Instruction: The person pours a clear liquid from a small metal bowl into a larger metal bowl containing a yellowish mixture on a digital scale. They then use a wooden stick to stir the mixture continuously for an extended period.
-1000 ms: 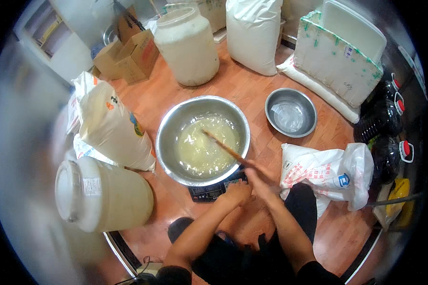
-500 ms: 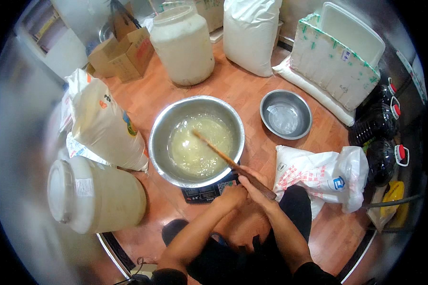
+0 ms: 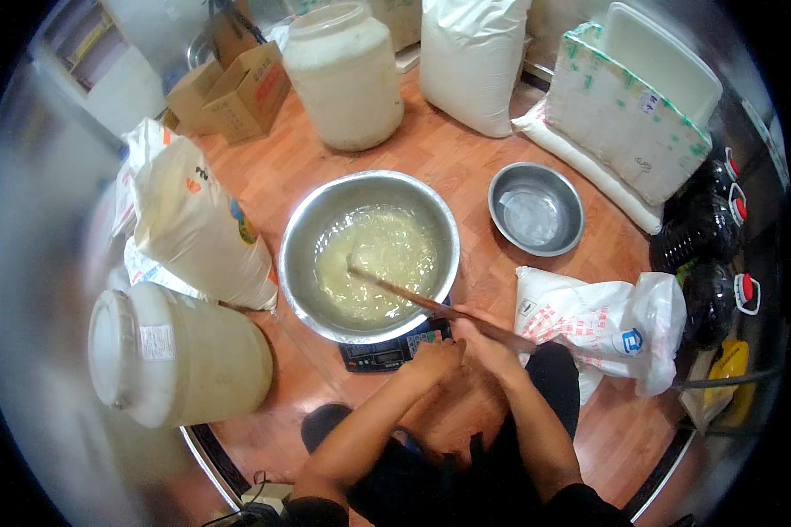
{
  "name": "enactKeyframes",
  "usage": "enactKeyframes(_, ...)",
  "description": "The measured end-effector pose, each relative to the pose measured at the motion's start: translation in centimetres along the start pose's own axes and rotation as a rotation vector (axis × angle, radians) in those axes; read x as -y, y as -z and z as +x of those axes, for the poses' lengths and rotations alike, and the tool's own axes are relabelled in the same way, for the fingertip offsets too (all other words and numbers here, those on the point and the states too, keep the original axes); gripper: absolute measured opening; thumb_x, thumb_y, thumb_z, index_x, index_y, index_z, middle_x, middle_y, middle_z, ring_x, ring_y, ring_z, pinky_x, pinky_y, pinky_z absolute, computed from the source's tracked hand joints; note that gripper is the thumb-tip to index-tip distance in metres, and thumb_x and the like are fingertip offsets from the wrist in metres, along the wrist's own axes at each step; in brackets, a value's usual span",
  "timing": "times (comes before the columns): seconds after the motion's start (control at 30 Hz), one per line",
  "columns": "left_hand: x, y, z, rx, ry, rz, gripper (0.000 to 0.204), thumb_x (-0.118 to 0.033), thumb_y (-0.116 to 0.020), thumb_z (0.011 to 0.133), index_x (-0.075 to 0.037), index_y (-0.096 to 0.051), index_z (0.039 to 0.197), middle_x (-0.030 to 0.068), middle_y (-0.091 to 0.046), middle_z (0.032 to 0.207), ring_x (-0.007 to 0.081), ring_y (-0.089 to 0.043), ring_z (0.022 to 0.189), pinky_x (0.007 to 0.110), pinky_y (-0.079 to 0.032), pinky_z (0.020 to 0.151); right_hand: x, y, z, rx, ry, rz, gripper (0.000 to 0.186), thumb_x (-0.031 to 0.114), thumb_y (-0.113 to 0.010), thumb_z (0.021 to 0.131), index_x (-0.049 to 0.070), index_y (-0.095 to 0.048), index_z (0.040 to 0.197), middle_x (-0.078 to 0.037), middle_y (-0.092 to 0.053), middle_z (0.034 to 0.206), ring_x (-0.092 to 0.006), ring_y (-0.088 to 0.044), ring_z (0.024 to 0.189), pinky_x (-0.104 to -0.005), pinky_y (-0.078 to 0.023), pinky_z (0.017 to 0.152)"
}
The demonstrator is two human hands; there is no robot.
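Note:
A large metal basin (image 3: 295, 285) holds pale yellowish, rippling liquid (image 3: 373, 259). It rests on a black device with a panel and small display (image 3: 385, 358). My right hand (image 3: 492, 341) is closed around a long wooden stick (image 3: 404, 293), beside the basin's front right rim. The stick slants to the left over that rim, with its far end in the liquid. My left hand (image 3: 438, 362) is closed beside the right one, close to the device's right edge. What its fingers hold, if anything, is hidden.
A smaller metal bowl (image 3: 536, 211) stands to the right. Near my right knee lies a white printed bag (image 3: 580, 321). Plastic barrels (image 3: 211, 351) and sacks (image 3: 193, 224) flank the left; dark bottles with red caps (image 3: 707, 299) line the right. Cardboard boxes (image 3: 242, 97) sit far left.
The stick's far end has moved down and toward me through the liquid, and the stick lies flatter. My right hand has shifted slightly to the right. The view has shifted a little.

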State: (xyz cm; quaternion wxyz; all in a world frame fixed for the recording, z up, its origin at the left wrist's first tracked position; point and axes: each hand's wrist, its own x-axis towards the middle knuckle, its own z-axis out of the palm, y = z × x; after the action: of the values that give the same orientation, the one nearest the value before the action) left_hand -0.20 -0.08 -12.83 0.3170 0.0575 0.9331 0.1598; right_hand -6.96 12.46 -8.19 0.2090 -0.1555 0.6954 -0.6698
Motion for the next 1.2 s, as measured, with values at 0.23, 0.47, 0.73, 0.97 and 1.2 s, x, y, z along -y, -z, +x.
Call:
enactKeyframes(0.23, 0.6, -0.8, 0.2, -0.043, 0.023, -0.02, 0.064, -0.048, -0.053, 0.095, -0.007, -0.041, 0.143, 0.0317, -0.051, 0.137, 0.0454, -0.064, 0.108, 0.054, -0.053, 0.088, 2.7, 3.6, -1.3, -0.267, -0.199, -0.072, 0.025, 0.018, -0.064, 0.096, 0.0, -0.071, 0.112, -0.005, -0.071, 0.093, -0.0126, -0.064, 0.089, -0.0272, -0.052, 0.078)
enactKeyframes(0.47, 0.0, 0.0, -1.0, -0.112, 0.015, 0.016, 0.055, -0.042, -0.056, 0.094, -0.001, -0.053, 0.13, 0.0249, -0.061, 0.128, 0.0432, -0.062, 0.115, 0.053, -0.054, 0.087, -0.8, 0.4, -1.1, 0.004, -0.012, 0.048, 0.024, 0.018, -0.065, 0.096, -0.001, -0.072, 0.107, -0.004, -0.07, 0.093, -0.013, -0.064, 0.087, -0.0286, -0.052, 0.078)
enactKeyframes(0.73, -0.1, 0.3, -0.2, 0.011, 0.051, -0.06, 0.067, -0.05, -0.053, 0.095, -0.011, -0.038, 0.147, 0.0327, -0.045, 0.143, 0.0452, -0.06, 0.116, 0.058, -0.047, 0.096, 0.9, 0.9, -0.9, -0.148, -0.26, 0.151, 0.03, 0.03, -0.064, 0.097, 0.004, -0.07, 0.113, -0.003, -0.067, 0.102, -0.0129, -0.062, 0.09, -0.0287, -0.051, 0.078)
enactKeyframes(0.97, 0.4, -1.5, -0.5, -0.091, 0.061, -0.027, 0.06, -0.049, -0.053, 0.094, -0.006, -0.045, 0.135, 0.0254, -0.058, 0.132, 0.0409, -0.059, 0.119, 0.055, -0.049, 0.094, -0.6, 2.9, -2.6, -0.06, -0.164, 0.148, 0.024, 0.021, -0.064, 0.097, 0.0, -0.07, 0.107, -0.004, -0.07, 0.094, -0.0124, -0.065, 0.085, -0.0281, -0.053, 0.075)
enactKeyframes(1.2, -1.9, 0.6, 0.3, -0.039, 0.007, -0.027, 0.058, -0.05, -0.055, 0.094, -0.007, -0.046, 0.132, 0.0264, -0.059, 0.128, 0.0425, -0.06, 0.116, 0.056, -0.049, 0.093, -4.9, 2.4, -0.2, -0.074, 0.033, 0.136, 0.026, 0.021, -0.063, 0.098, 0.003, -0.068, 0.116, -0.001, -0.068, 0.092, -0.0095, -0.062, 0.081, -0.0259, -0.051, 0.072)
